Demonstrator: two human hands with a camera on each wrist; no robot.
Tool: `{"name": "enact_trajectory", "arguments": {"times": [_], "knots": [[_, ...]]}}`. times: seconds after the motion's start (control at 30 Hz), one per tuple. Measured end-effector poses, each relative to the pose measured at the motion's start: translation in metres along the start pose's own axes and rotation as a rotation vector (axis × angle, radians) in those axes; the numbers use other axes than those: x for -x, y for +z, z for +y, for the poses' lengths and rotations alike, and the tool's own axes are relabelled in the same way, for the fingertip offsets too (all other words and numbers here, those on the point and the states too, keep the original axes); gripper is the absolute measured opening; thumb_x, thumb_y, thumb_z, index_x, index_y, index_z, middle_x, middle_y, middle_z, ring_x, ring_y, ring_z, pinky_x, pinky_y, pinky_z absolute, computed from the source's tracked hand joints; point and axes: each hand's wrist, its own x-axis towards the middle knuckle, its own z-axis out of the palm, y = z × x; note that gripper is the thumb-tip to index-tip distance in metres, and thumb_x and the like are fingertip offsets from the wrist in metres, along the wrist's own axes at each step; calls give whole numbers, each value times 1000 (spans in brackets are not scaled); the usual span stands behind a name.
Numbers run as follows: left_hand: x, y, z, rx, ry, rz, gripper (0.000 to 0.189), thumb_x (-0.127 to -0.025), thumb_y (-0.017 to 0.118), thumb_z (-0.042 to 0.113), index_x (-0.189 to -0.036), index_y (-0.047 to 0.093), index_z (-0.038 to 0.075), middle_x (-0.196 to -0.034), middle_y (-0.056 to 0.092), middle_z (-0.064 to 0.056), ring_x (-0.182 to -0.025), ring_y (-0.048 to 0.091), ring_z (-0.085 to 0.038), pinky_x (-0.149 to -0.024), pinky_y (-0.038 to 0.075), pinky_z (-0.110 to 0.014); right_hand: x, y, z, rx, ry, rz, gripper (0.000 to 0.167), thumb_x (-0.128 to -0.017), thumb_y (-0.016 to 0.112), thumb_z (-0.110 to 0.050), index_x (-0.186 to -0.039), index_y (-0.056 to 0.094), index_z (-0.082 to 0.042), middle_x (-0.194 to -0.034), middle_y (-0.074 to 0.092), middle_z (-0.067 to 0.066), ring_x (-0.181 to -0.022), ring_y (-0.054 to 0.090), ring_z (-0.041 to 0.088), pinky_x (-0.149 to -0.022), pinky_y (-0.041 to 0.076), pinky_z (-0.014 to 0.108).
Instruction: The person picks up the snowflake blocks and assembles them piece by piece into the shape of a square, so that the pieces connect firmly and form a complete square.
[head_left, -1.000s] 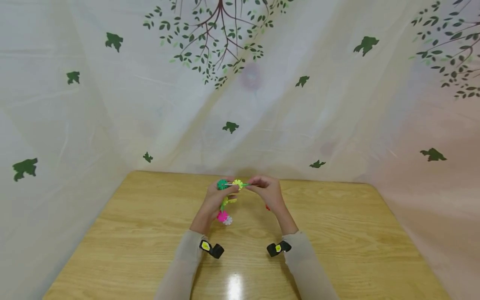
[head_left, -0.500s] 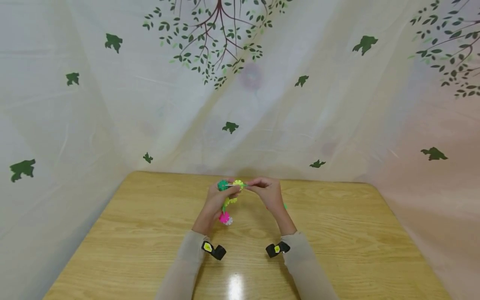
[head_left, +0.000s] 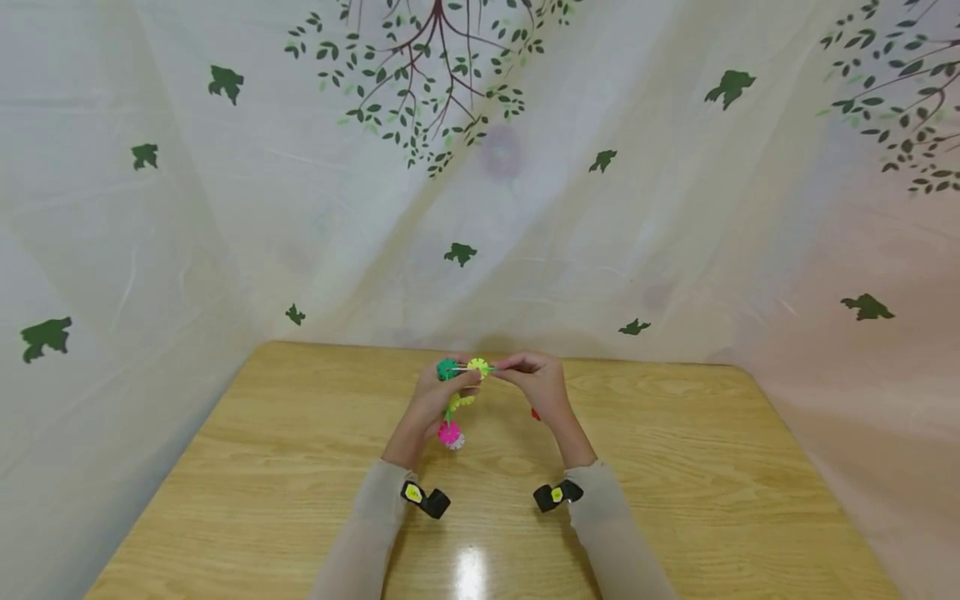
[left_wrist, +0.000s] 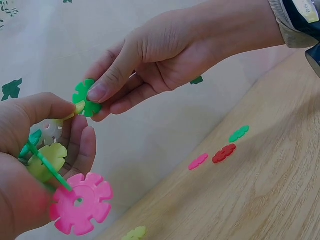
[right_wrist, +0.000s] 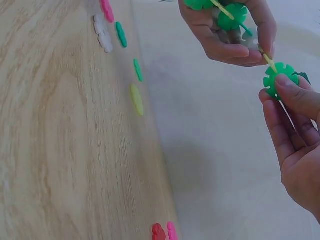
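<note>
My left hand grips a chain of flower-shaped plastic linking discs. A pink disc hangs from its lower end, joined to an edge-on green one, with a yellow disc behind. At the chain's far end, the left thumb and fingers pinch a yellow disc. Between thumb and fingers, my right hand pinches a green disc, whose notched edge meets that yellow disc's edge. Both hands are raised above the far half of the table. The left fingers partly hide the middle of the chain.
Loose discs lie along the far part of the wooden table: a red disc, a pink disc, a green disc, a white disc and several others. A printed cloth hangs behind the table's back edge.
Both hands keep their hold and have shifted only slightly. The green disc stays against the yellow disc's edge, and the hanging chain has swayed a little to the right.
</note>
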Motion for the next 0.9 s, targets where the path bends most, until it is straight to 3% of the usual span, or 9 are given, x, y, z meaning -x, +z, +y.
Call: {"name": "enact_trajectory", "arguments": {"times": [0.2, 0.53, 0.9], "knots": [[-1, 0, 1, -17, 2, -26, 27, -92, 71, -1, -116, 61, -7, -88, 72, -1, -76, 71, -11, -74, 62, -24, -1, -2, 1, 3, 2, -5, 5, -84, 77, 9, -87, 78, 5, -91, 75, 26, -78, 74, 8, -73, 62, 24], [-2, -5, 2, -13, -66, -88, 36, -96, 69, 5, -128, 62, -9, -104, 73, -1, -102, 70, -22, -90, 61, -35, 0, -8, 0, 9, 22, -68, 11, -86, 77, 4, -93, 74, 11, -94, 74, 27, -82, 74, 9, -76, 62, 25], [3, -7, -3, -83, -71, -104, 25, -96, 70, 10, -117, 68, -2, -103, 69, -2, -91, 70, -15, -94, 59, -47, -1, -8, 0, 67, 25, -151, 11, -89, 76, -1, -99, 75, 5, -99, 75, 24, -86, 73, 7, -79, 61, 23]]}}
